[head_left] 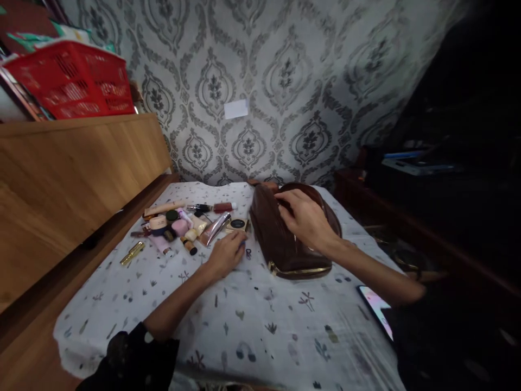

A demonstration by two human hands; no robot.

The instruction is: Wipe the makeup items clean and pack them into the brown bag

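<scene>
A brown leather bag [264, 228] with a gold zip along its lower edge lies on the patterned white cloth [244, 309]. My right hand [305, 214] is over its top, with thumb and fingers closed at the edge of the bag; the fingertips are partly hidden. My left hand [228, 252] rests on the cloth to the left of the bag, fingers curled. A bit of blue shows by its fingertips, too small to name. Just beyond that hand is a gold compact [237, 224] with a dark round centre. To its left a silvery-pink tube [215, 228] lies at a slant.
Several cosmetics crowd the cloth's left side, among them a pink jar [179, 227], a lip gloss [223, 207] and a gold tube [132, 253]. A phone [376, 309] lies at the right edge. A red basket [73, 81] stands on the wooden cabinet [81, 163].
</scene>
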